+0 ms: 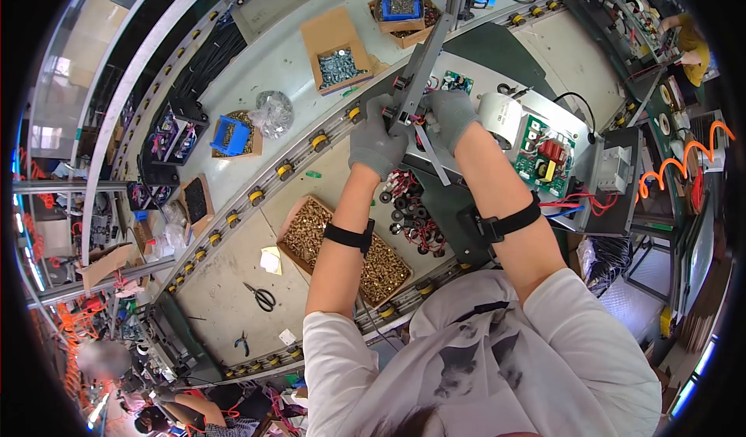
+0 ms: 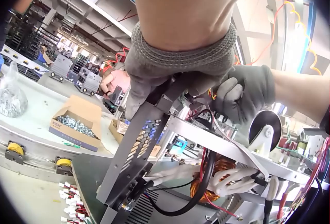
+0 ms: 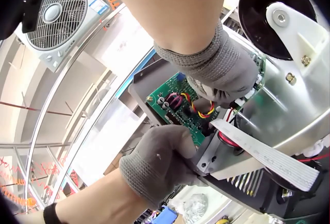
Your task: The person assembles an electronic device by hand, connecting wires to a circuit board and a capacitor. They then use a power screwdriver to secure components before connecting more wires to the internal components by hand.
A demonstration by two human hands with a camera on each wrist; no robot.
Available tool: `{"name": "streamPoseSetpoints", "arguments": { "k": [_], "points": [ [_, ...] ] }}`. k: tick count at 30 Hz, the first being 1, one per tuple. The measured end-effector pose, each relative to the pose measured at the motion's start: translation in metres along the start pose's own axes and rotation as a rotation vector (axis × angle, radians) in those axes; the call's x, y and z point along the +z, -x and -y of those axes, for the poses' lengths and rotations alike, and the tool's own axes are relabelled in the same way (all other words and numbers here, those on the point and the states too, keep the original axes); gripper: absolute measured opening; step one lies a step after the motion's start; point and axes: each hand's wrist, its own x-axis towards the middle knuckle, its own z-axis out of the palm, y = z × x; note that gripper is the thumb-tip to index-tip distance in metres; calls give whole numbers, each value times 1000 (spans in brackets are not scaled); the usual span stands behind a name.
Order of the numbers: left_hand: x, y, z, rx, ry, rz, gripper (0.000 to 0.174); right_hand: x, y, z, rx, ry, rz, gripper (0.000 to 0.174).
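Note:
My gloved left hand [image 1: 378, 143] grips the edge of a dark metal panel [image 2: 126, 157], which stands upright at the side of an open electronics chassis [image 1: 486, 72]. My gloved right hand [image 1: 451, 118] has curled fingers close beside it, pinching thin red and yellow wires [image 2: 212, 94]; its fingertips are partly hidden. Under the hands in the right wrist view is a green circuit board [image 3: 172, 103]. A flat grey-white ribbon cable [image 3: 268, 154] hangs down over the chassis edge. Near my right hand sits a large round part with a black face [image 3: 265, 15] and a white bracket.
Left of the chassis lies a carton of brass fittings [image 1: 381, 270], beside black ring parts with wires [image 1: 412, 212]. Scissors [image 1: 260, 297] and pliers [image 1: 242, 344] lie on the bench. Beyond the roller rail [image 1: 284, 170] stand a box of screws [image 1: 338, 68] and a blue bin [image 1: 231, 135].

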Motion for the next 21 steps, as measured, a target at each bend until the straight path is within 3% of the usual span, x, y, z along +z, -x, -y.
{"name": "streamPoseSetpoints", "arguments": {
  "k": [3,13,16,18,21],
  "points": [
    [-2,0,-3,-18,2,16,48,-1,-2,4,24,97,54,17],
    [3,2,2,-40,-1,-8,50,-6,-9,-26,-42,6,144,13],
    [0,4,-6,-83,16,12,53,5,-1,-34,-2,-140,103,21],
    [0,5,-7,-100,15,22,54,9,-5,-40,-86,-147,71,30],
    [3,6,-5,-78,-29,8,55,3,-8,-40,-56,-218,142,36]
  ]
}}
